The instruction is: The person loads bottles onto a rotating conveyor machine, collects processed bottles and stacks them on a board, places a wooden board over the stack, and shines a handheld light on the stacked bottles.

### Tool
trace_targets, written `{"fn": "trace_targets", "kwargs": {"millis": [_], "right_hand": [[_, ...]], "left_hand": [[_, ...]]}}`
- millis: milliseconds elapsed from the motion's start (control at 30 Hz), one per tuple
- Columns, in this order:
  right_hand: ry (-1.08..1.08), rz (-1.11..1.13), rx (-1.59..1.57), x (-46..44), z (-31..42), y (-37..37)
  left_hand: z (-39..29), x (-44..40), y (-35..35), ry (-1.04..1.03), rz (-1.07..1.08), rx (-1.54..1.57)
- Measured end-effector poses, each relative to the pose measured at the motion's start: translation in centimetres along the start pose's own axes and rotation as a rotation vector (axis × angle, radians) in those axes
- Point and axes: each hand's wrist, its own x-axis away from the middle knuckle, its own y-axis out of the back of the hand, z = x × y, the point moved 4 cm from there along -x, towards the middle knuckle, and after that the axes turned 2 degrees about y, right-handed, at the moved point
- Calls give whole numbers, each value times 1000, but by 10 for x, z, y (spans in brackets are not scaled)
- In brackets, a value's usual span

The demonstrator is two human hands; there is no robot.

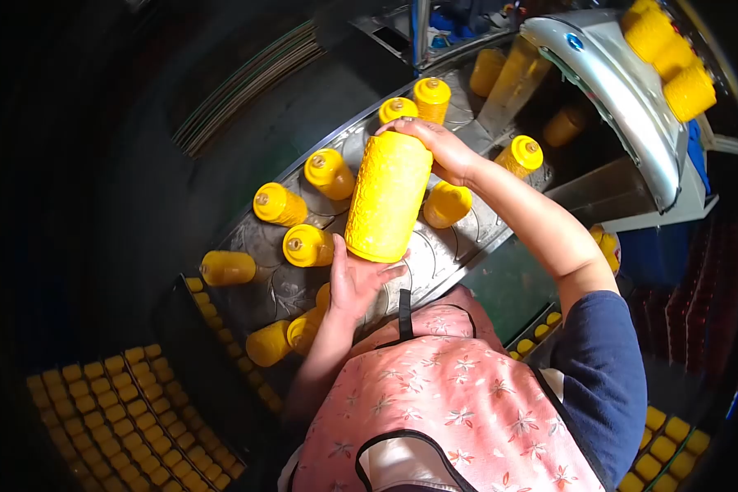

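Note:
A large yellow spool (388,197), which looks like wound yarn with a bumpy surface, is held tilted above the metal table. My right hand (439,148) is closed around its upper end, fingers over the top edge. Close to the spool's lower end is my left hand (357,283), its thumb up and fingers spread; whether it touches the base I cannot tell. Near my left hand stands another yellow spool (307,245), with a further spool (328,173) behind it. To the right of the held one is a spool (448,205) under my right forearm.
Several yellow spools stand about the metal table (275,275). A machine with a silver curved hood (623,90) is at the upper right, with yellow spools (672,53) on top. Racks of yellow spools (131,402) fill the lower left; more (664,451) are at lower right.

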Motion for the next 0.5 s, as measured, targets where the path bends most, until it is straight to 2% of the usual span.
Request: {"fn": "trace_targets", "kwargs": {"millis": [33, 100, 133, 167, 200, 333, 400, 433, 500], "right_hand": [[3, -2, 0, 14, 9, 6], [-131, -174, 176, 71, 21, 59], [-74, -147, 261, 78, 23, 74], [-70, -164, 251, 76, 23, 78], [-85, -147, 223, 69, 21, 77], [-131, -147, 243, 71, 26, 80], [-150, -162, 228, 88, 33, 81], [-184, -165, 173, 99, 36, 82], [-217, -177, 117, 108, 28, 92]], "left_hand": [[18, -2, -17, 16, 88, 84], [71, -21, -52, 95, 223, 119], [85, -26, -60, 180, 270, 199], [85, -30, -63, 266, 315, 280], [76, -32, -62, 288, 274, 237], [78, -45, -54, 260, 385, 210], [72, -43, -57, -249, 105, -163], [71, -44, -60, -241, 111, -164], [47, -28, -81, -1143, 119, -1238]]}}
